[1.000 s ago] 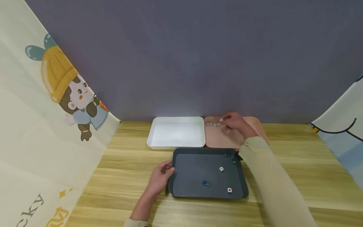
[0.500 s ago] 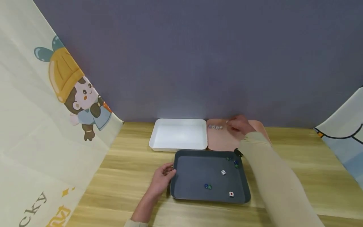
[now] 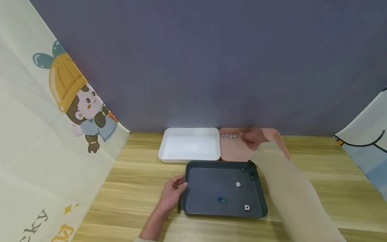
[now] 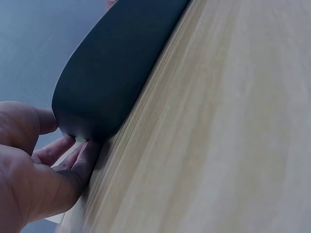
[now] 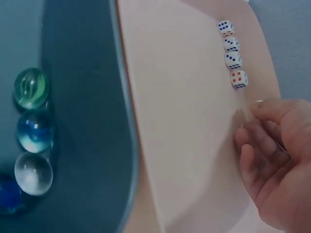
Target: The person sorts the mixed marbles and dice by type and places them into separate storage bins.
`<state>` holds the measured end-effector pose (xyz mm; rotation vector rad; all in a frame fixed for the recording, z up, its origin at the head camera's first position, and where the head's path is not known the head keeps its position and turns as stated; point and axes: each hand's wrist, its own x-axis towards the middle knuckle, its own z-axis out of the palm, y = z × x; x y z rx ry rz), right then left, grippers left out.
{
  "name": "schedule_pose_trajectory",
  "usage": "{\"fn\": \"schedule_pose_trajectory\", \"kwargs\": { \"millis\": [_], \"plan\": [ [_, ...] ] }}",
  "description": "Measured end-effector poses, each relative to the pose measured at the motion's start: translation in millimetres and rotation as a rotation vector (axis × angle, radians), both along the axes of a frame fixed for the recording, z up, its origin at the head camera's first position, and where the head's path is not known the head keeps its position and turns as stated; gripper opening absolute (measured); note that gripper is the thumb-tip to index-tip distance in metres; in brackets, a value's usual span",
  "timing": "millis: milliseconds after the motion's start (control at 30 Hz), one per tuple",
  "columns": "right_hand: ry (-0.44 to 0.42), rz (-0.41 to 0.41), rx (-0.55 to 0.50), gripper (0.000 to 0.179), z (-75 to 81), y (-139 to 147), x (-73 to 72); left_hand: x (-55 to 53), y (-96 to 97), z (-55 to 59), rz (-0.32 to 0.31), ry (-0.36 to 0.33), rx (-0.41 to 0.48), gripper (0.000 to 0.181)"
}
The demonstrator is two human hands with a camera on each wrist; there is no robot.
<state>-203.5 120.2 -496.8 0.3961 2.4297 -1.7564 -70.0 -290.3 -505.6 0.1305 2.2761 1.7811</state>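
My left hand (image 3: pixel 172 193) holds the left rim of the dark grey tray (image 3: pixel 193 210), thumb at the rim and fingertips against the outer wall. Inside this tray lie a white die (image 3: pixel 238 184), another die (image 3: pixel 247 207) showing a red dot, and several glass marbles (image 3: pixel 222 200). My right hand (image 3: pixel 255 135) is low over the pink tray (image 3: pixel 234 153), pinching a die (image 3: pixel 241 134) mostly hidden by the fingers. Just beyond those fingertips in the right wrist view, several white dice (image 5: pixel 233 60) stand in a row along the pink tray's back side.
A white tray (image 3: pixel 189 144) sits left of the pink one, both behind the dark tray on the wooden table (image 3: pixel 133 188). A grey backdrop (image 3: pixel 193 67) rises behind them. Printed cloth (image 3: pixel 27 134) hangs at the left.
The right hand has come down with its die and shifted slightly right, beside the end of the dice row. The left hand stays at the dark tray's rim.
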Motion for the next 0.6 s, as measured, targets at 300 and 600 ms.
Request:
{"fn": "schedule_pose_trajectory", "kwargs": {
  "millis": [300,600],
  "plan": [
    [-0.024,-0.127,-0.295,0.05,-14.9,-7,-14.0,0.6,-1.9,-2.4,-0.012,-0.016,0.022,0.042],
    [-0.059,-0.138,-0.228,0.038,-25.6,-5,-20.6,-0.3,-0.7,-2.1,-0.012,-0.006,0.009,0.041]
  ]
}}
